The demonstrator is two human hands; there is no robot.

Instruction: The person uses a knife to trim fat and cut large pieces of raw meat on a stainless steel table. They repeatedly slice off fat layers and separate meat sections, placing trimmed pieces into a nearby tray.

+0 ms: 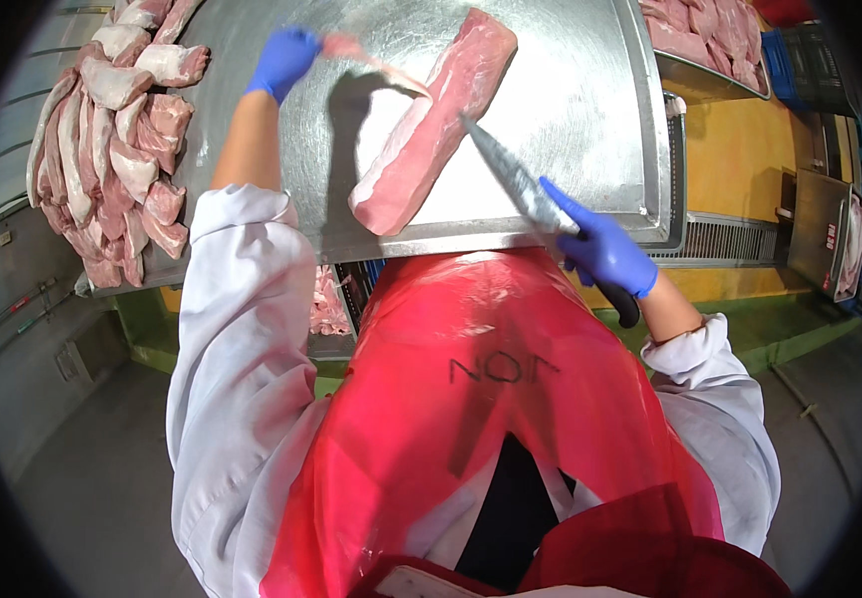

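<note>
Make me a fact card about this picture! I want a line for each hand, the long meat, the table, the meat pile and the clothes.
Left hand: blue glove, holding a thin meat strip
Right hand: blue glove, gripping a knife
Knife tip: at the long meat's right edge; touching or not, I can't tell
Long meat: pink, lying slantwise on the table
Table: shiny metal, raised rim
Meat pile: many pieces, far left
Clothes: red apron, white sleeves
</note>
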